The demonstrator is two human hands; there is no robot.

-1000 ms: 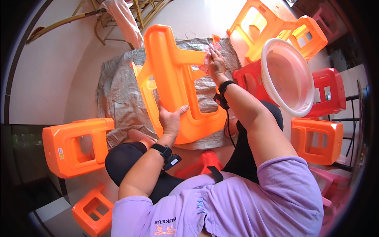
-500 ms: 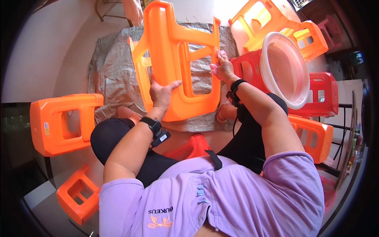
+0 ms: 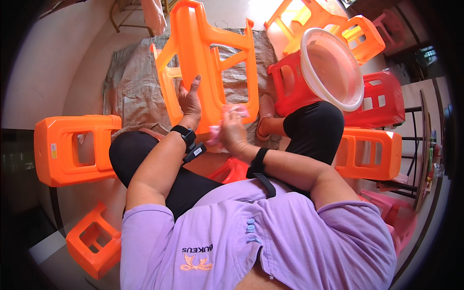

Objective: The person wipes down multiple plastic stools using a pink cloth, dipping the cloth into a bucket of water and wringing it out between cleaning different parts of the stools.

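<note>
Right in front of the seated person, an orange stool (image 3: 190, 53) is tilted over a grey sheet (image 3: 129, 79). The left hand (image 3: 190, 105) grips it, thumb spread; the right hand (image 3: 234, 134) clutches a pink cloth (image 3: 237, 111) at its near end. Farther right, a white basin (image 3: 304, 55) sits over a red stool (image 3: 296, 83).

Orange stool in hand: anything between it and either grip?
Left grip: nothing visible; it holds the orange stool directly. Right grip: yes, the pink cloth is bunched in it at the stool's near edge; blur hides whether cloth and stool touch.
</note>
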